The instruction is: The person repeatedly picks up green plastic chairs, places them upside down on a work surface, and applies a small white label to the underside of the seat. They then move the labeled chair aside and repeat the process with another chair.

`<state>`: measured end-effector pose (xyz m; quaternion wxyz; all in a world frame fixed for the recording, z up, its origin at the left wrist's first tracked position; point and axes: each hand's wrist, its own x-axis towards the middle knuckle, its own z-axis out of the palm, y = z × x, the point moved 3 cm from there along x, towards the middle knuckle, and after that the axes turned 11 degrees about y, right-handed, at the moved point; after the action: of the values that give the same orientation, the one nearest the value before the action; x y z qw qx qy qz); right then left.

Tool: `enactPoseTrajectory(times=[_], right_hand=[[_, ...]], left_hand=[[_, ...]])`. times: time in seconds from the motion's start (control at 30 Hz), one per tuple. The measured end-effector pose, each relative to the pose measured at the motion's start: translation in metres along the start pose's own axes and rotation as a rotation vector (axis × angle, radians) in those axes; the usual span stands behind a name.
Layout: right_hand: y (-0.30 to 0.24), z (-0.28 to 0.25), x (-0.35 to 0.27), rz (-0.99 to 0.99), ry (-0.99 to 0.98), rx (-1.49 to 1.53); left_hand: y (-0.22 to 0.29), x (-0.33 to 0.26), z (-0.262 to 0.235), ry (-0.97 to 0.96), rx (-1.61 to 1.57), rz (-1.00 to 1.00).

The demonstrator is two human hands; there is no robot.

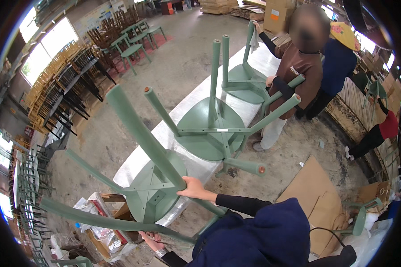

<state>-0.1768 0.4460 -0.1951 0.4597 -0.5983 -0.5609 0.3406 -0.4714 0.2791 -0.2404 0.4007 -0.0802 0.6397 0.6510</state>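
The upturned green chair (136, 204) rested on the near end of the table (129, 167), the right hand (196, 188) gripping one leg (141, 129). The left hand (152, 241) met the lower rail (133, 225), finger closure unclear; even two-sided support seemed wise.

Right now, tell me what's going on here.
The person's right hand grips a leg of the nearest green chair; the left hand is at another leg. That chair, the middle chair and the far chair are upside down along a silvery table. A co-worker in brown has a hand on the far chair's leg, with a grey cloth.
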Motion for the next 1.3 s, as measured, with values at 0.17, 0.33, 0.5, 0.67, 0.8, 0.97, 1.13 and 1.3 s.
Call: enactPoseTrajectory(times=[0.17,0.33,0.5,0.67,0.8,0.97,1.13,1.3], right_hand=[[-0.009,-0.016,0.028,0.022,-0.008,0.103],[0.025,-0.039,-0.008,-0.150,-0.022,0.295],[0.000,-0.066,-0.033,-0.138,-0.006,0.458],[0.034,-0.077,-0.068,-0.179,-0.080,0.469],[0.036,-0.100,-0.080,-0.173,-0.199,0.420],[0.041,-0.111,-0.075,-0.340,-0.307,0.287],[0.065,-0.159,-0.100,-0.311,-0.602,-0.072],[0.181,-0.207,-0.128,0.150,-0.859,0.125]], left_hand=[[-0.041,0.010,0.007,0.138,0.087,0.203],[-0.134,0.028,-0.031,0.267,0.106,0.274],[-0.148,0.013,-0.058,0.237,0.212,0.171],[-0.181,-0.004,-0.075,0.100,-0.093,0.058],[-0.211,-0.040,-0.094,0.157,-0.460,-0.219],[-0.244,-0.058,-0.180,0.298,-0.193,0.021],[-0.338,-0.112,-0.257,0.571,0.248,-0.038],[-0.477,-0.221,-0.238,0.156,0.303,-0.510]])
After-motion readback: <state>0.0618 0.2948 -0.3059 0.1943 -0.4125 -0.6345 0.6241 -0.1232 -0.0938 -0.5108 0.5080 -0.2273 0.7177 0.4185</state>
